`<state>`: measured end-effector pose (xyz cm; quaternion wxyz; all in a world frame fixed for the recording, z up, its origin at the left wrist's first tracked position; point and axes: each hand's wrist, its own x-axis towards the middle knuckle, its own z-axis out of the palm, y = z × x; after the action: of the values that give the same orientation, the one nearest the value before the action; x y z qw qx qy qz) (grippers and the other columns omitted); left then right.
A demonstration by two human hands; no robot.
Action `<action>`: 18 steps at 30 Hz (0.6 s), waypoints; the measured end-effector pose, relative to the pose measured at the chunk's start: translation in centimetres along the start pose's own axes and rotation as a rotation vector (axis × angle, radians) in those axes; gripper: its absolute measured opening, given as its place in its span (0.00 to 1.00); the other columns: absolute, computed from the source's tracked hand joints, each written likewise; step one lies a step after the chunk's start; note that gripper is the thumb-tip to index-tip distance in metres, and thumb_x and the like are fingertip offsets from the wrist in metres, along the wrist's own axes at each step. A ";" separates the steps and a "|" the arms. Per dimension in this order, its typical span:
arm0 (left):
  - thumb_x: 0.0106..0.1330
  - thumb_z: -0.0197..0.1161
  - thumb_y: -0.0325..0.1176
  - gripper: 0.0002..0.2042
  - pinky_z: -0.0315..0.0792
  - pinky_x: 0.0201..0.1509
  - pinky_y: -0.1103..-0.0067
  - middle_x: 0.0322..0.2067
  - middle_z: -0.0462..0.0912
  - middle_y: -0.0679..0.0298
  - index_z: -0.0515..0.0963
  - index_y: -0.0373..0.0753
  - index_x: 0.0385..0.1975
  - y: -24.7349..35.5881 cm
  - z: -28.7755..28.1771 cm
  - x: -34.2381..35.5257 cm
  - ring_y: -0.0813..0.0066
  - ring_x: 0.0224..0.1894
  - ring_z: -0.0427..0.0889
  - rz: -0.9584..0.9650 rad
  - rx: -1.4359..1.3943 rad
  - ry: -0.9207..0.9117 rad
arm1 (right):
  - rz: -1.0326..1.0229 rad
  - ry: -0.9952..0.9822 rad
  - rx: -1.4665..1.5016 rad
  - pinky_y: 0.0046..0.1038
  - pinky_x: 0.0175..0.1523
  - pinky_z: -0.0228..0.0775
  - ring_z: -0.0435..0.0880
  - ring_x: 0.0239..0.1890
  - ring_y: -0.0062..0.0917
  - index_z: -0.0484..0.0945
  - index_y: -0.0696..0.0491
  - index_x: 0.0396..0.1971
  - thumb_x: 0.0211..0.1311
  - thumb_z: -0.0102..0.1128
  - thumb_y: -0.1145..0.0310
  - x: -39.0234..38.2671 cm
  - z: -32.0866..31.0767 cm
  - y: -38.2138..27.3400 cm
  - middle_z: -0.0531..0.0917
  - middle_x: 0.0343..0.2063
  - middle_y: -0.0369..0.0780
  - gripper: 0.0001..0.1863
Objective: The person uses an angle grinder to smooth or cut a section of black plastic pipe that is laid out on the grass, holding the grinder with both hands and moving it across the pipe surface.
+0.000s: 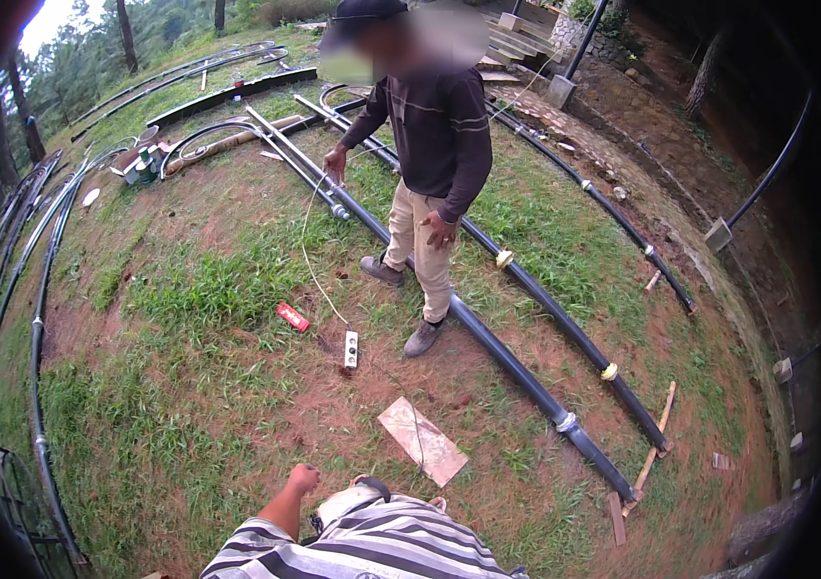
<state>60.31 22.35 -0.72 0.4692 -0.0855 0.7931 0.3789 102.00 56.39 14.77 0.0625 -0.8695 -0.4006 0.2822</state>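
My left hand [304, 478] hangs at the left of my body with its fingers curled in and nothing visible in them. A small skin-coloured patch [440, 504] by the right of my waist seems to be my right hand; its fingers are hidden. Ahead of me on the ground is a reddish flat board [422, 441], with a thin dark cord across it. Beyond it lies a white power strip [351, 349], whose pale cord [309, 256] runs up toward a co-worker's hand [334, 164]. A red box [292, 317] lies beside the strip.
A co-worker [435, 135] stands astride a long black pipe [507, 357]. Another black pipe [555, 314] with pale joints runs beside it. Wood strips [656, 434] lie under the pipe ends. More pipes [39, 338] stretch along the left. Stone steps [517, 48] rise behind.
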 end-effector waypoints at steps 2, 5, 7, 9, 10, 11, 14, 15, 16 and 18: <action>0.72 0.64 0.33 0.11 0.81 0.29 0.72 0.29 0.90 0.59 0.87 0.33 0.43 0.1 0.1 0.9 0.70 0.26 0.87 0.000 0.007 -0.008 | -0.006 -0.001 0.008 0.48 0.44 0.82 0.88 0.36 0.42 0.83 0.58 0.41 0.40 0.79 0.62 0.5 -0.4 0.8 0.88 0.36 0.46 0.26; 0.71 0.64 0.34 0.11 0.82 0.30 0.72 0.31 0.91 0.59 0.88 0.35 0.45 -0.7 -0.3 1.8 0.70 0.27 0.88 0.015 0.033 0.039 | -0.019 -0.006 0.009 0.48 0.44 0.81 0.88 0.36 0.42 0.83 0.58 0.41 0.40 0.79 0.62 0.3 -0.5 1.3 0.87 0.36 0.46 0.26; 0.70 0.64 0.34 0.11 0.82 0.32 0.72 0.32 0.91 0.59 0.89 0.36 0.46 -0.4 0.0 1.9 0.70 0.27 0.88 0.026 0.020 0.043 | -0.018 0.003 0.010 0.48 0.44 0.81 0.88 0.36 0.42 0.83 0.58 0.41 0.40 0.79 0.62 0.7 -0.9 2.1 0.87 0.36 0.46 0.26; 0.71 0.65 0.34 0.11 0.82 0.32 0.72 0.32 0.91 0.59 0.89 0.37 0.46 -0.5 0.0 1.5 0.70 0.28 0.89 0.022 0.022 0.042 | -0.017 0.007 0.013 0.48 0.44 0.81 0.88 0.36 0.42 0.83 0.58 0.41 0.40 0.79 0.62 0.9 -1.2 2.6 0.87 0.36 0.46 0.26; 0.71 0.65 0.34 0.11 0.82 0.32 0.72 0.32 0.91 0.59 0.89 0.37 0.46 -0.7 0.0 1.3 0.69 0.28 0.89 0.022 0.025 0.044 | -0.017 0.004 0.012 0.48 0.43 0.81 0.88 0.36 0.42 0.83 0.58 0.41 0.40 0.79 0.63 0.9 -1.2 2.8 0.87 0.36 0.46 0.26; 0.71 0.65 0.34 0.11 0.82 0.31 0.72 0.32 0.91 0.59 0.89 0.37 0.46 -0.8 -0.1 1.1 0.69 0.28 0.89 0.023 0.029 0.046 | -0.016 0.003 0.014 0.48 0.43 0.81 0.88 0.36 0.42 0.83 0.58 0.41 0.40 0.79 0.63 1.0 -1.2 3.0 0.87 0.36 0.46 0.26; 0.71 0.66 0.35 0.11 0.82 0.31 0.71 0.32 0.91 0.58 0.89 0.37 0.46 -1.2 0.1 0.6 0.69 0.28 0.89 -0.024 -0.011 0.054 | -0.016 0.002 0.016 0.48 0.43 0.81 0.88 0.36 0.42 0.83 0.58 0.40 0.40 0.79 0.63 1.0 -1.3 3.4 0.87 0.36 0.46 0.25; 0.71 0.66 0.35 0.11 0.82 0.31 0.71 0.32 0.91 0.58 0.89 0.37 0.46 -1.3 0.1 0.4 0.69 0.28 0.89 -0.026 -0.012 0.053 | -0.013 0.006 0.017 0.48 0.43 0.81 0.88 0.36 0.42 0.83 0.58 0.40 0.40 0.79 0.63 1.1 -1.4 3.5 0.87 0.36 0.46 0.25; 0.71 0.66 0.35 0.11 0.83 0.31 0.71 0.32 0.91 0.58 0.89 0.37 0.46 -1.5 0.2 0.4 0.69 0.28 0.89 -0.035 -0.023 0.049 | -0.014 0.007 0.017 0.48 0.43 0.81 0.88 0.35 0.41 0.83 0.58 0.40 0.40 0.79 0.63 1.1 -1.4 3.5 0.87 0.36 0.46 0.25; 0.71 0.66 0.35 0.11 0.83 0.31 0.71 0.32 0.92 0.58 0.89 0.37 0.45 -2.0 0.4 0.5 0.69 0.29 0.90 -0.046 -0.034 0.039 | -0.010 0.013 0.018 0.48 0.43 0.81 0.88 0.35 0.41 0.83 0.58 0.40 0.40 0.79 0.63 1.1 -1.6 3.7 0.87 0.36 0.46 0.25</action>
<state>61.31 21.37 -2.24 0.4606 -0.1191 0.7934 0.3797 105.92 54.90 14.38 0.0743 -0.8687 -0.4017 0.2800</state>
